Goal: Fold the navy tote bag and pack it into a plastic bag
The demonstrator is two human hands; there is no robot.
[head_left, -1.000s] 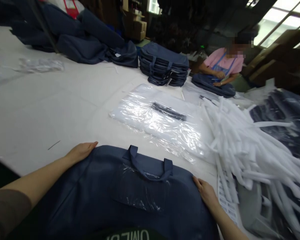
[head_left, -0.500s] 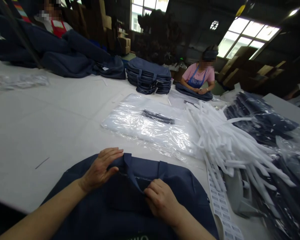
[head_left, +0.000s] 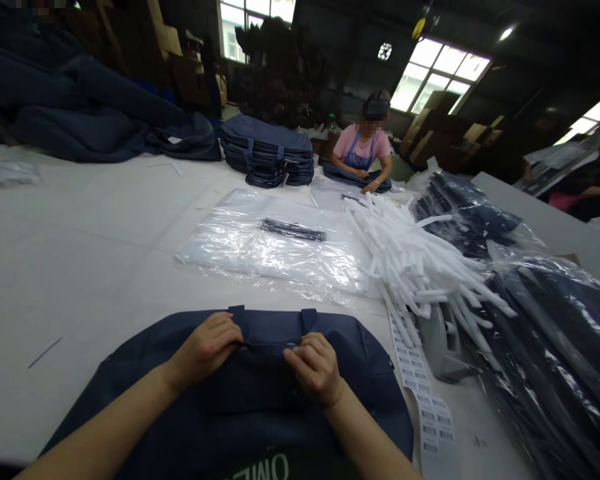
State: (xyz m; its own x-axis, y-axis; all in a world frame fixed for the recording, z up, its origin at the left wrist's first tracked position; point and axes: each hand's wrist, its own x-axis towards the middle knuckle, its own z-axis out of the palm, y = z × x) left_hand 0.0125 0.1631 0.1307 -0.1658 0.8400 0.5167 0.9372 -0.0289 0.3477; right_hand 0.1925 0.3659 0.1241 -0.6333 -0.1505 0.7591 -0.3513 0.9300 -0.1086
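- Workshop, dim, with bright windows at the back; a wide white table fills the view.
- Navy bag lies flat at the near table edge, right under both hands; its strap runs along the far edge of the bag, just beyond the fingertips.
- Left hand rests on the bag, fingers curled down and pinched on the fabric below the strap's left end.
- Right hand sits just beside it, fingers bent in, thumb and forefinger closed on the same fold of fabric; a narrow gap of cloth lies between the two hands.
- Beyond the fingers, across a strip of bare table: a stack of clear plastic sleeves, with a dark bundle of ties lying on top.
- Right of the right hand's fingers: a strip of printed labels trailing toward the table edge, touching the bag's right corner.
- Further right and beyond: a heap of white foam tubes, then wrapped dark bags in shiny film.
- Far past the sleeves: a neat stack of folded navy bags; loose navy cloth is piled far to the left.
- A person in a pink shirt sits at the far end, hands on another dark bag.
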